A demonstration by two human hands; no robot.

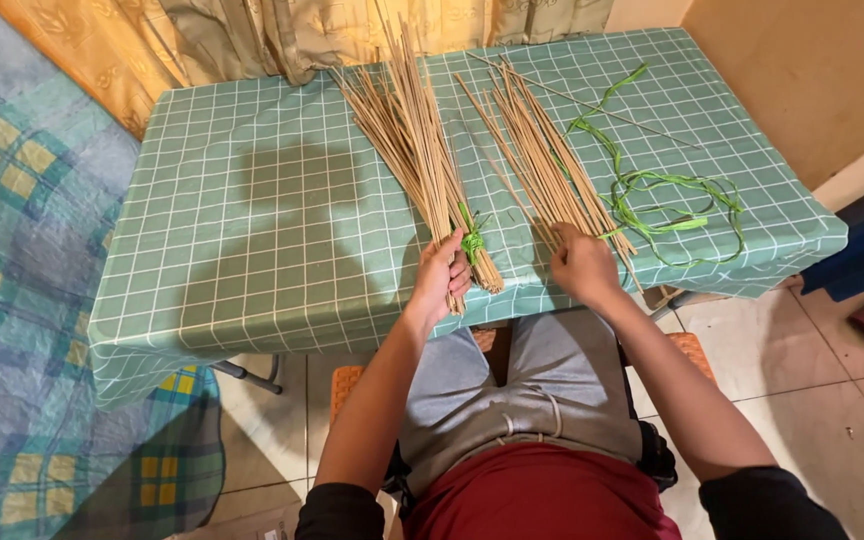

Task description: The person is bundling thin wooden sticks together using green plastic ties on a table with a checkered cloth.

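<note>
A bundle of thin tan sticks lies fanned on the green checked tablecloth, tied near its lower end with a green strip. My left hand is closed around that tied end at the table's near edge. A second, loose pile of sticks lies to the right. My right hand rests on the lower ends of this pile, fingers curled over them. A long green ribbon-like strip curls in loops to the right of the loose pile.
Yellow patterned curtains hang behind the table. A blue and yellow plaid cover lies at the left. I sit on an orange stool over a tiled floor. A tan wall is at the right.
</note>
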